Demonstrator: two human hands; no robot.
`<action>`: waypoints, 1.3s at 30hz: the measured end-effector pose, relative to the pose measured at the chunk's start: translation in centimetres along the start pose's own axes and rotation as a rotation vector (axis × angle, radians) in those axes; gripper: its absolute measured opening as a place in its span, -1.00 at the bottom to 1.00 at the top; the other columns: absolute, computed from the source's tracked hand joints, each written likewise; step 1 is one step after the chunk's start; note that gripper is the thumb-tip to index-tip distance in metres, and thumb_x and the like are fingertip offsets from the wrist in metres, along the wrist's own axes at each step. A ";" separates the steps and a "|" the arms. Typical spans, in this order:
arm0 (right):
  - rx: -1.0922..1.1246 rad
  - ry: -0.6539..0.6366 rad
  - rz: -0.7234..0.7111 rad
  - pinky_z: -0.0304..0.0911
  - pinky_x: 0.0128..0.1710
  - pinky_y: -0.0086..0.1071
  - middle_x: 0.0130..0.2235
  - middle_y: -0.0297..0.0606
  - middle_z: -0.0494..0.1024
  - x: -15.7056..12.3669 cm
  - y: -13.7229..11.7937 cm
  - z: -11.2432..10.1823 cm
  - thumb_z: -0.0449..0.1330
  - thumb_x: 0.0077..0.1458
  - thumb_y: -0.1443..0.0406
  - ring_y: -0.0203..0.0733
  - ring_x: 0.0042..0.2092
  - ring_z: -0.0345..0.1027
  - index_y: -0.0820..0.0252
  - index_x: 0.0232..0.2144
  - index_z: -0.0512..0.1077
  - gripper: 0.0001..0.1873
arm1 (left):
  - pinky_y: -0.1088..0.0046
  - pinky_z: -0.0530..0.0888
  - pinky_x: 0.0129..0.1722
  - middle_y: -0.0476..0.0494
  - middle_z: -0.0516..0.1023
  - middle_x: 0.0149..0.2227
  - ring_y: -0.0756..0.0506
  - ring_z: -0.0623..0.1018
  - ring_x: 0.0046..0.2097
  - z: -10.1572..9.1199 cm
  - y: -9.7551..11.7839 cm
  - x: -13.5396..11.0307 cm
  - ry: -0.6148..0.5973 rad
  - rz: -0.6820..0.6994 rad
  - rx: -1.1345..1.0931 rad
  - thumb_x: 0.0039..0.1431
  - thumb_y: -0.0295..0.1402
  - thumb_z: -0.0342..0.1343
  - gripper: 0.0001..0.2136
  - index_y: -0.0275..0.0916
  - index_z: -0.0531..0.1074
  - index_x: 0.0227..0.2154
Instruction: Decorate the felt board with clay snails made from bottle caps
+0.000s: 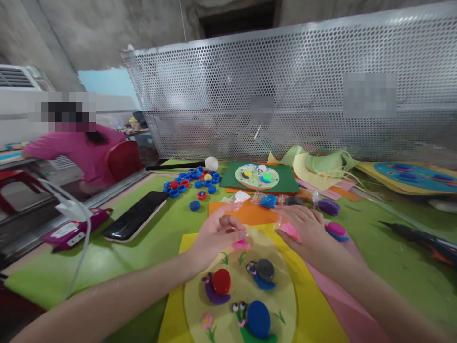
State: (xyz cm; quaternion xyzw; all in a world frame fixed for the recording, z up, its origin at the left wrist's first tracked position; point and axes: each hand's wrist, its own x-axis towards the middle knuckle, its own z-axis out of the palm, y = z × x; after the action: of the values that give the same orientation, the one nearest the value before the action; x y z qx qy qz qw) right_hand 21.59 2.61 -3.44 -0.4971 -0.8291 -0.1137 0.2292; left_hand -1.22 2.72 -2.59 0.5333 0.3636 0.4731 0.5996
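Over the top of a pale yellow oval card (285,305), my left hand (214,238) is curled, with thumb and fingers pinched on a small piece of pink clay (241,244). My right hand (303,224) lies palm down with its fingers stretched out, its thumb beside a clear bag of pink clay (291,232). The oval bears three clay snails with bottle-cap shells: a red-shelled snail (221,282), a grey-shelled snail (265,270) and a blue-shelled snail (259,319). A clay flower (207,320) and small green grass blades decorate it.
Bagged blue clay (268,201) and purple clay (328,206) lie beyond my hands. At left are a phone (137,216), several bottle caps (173,193) and a purple device (76,231) with a white cable. A glue gun (421,240) lies right. A perforated metal panel (228,114) stands behind; a person sits left.
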 end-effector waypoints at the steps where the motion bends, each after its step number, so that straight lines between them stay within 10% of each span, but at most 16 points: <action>1: 0.079 0.004 -0.002 0.27 -0.09 -0.08 -0.04 -0.14 0.47 0.0 -0.6 -0.3 0.02 0.15 0.26 -0.06 -0.01 0.32 0.14 -0.06 0.36 -0.69 | 0.41 0.43 -0.30 0.07 0.49 -0.47 -0.02 0.51 -0.38 0.1 0.0 -0.1 -0.017 -0.010 -0.002 -0.11 -0.40 0.31 -0.45 -0.18 0.27 -0.01; 10: 0.882 -0.119 0.138 0.37 -0.20 -0.39 -0.26 -0.36 0.56 0.0 -4.8 -1.7 0.12 0.06 0.31 -0.26 -0.20 0.44 0.03 -0.31 0.47 -0.85 | 0.26 0.24 -0.08 0.00 0.63 -0.42 -0.15 0.53 -0.23 -0.1 0.5 -1.3 -0.135 0.631 0.762 0.07 -0.39 0.22 -0.59 -0.07 0.32 0.00; 22: 1.060 -0.211 0.309 0.30 -0.23 -0.35 -0.37 -0.32 0.56 0.2 -5.0 -0.8 0.19 -0.04 0.19 -0.22 -0.29 0.41 0.10 -0.51 0.48 -0.86 | 0.33 0.30 -0.18 0.12 0.63 -0.49 -0.10 0.56 -0.30 -0.1 0.8 -1.4 0.055 1.332 1.155 0.11 -0.35 0.20 -0.38 -0.26 0.05 0.18; 31: 0.961 -0.137 0.371 0.30 -0.28 -0.31 -0.39 -0.30 0.56 0.5 -4.5 -1.0 0.18 -0.05 0.20 -0.18 -0.32 0.42 0.10 -0.50 0.46 -0.87 | 0.31 0.31 -0.05 0.00 0.61 -0.17 -0.10 0.46 0.06 -0.7 0.1 -0.6 -0.048 1.253 1.302 0.15 -0.32 0.17 -0.30 -0.30 -0.12 0.23; 39: 0.637 -0.087 0.101 0.27 -0.28 -0.33 -0.39 -0.36 0.53 -0.1 -3.9 0.3 0.15 0.05 0.35 -0.24 -0.31 0.40 0.09 -0.49 0.41 -0.90 | 0.12 0.18 -0.03 -0.05 0.62 -0.21 -0.20 0.45 0.03 -1.9 -0.1 0.4 -0.130 0.698 1.118 0.20 -0.46 -0.03 -0.54 -0.17 0.01 0.14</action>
State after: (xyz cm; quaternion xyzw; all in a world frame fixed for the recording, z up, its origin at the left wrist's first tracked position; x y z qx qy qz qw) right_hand 18.13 0.77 -3.59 -0.4453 -0.8063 0.1841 0.3431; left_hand -2.90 3.67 -2.95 0.8781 0.3235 0.3465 0.0647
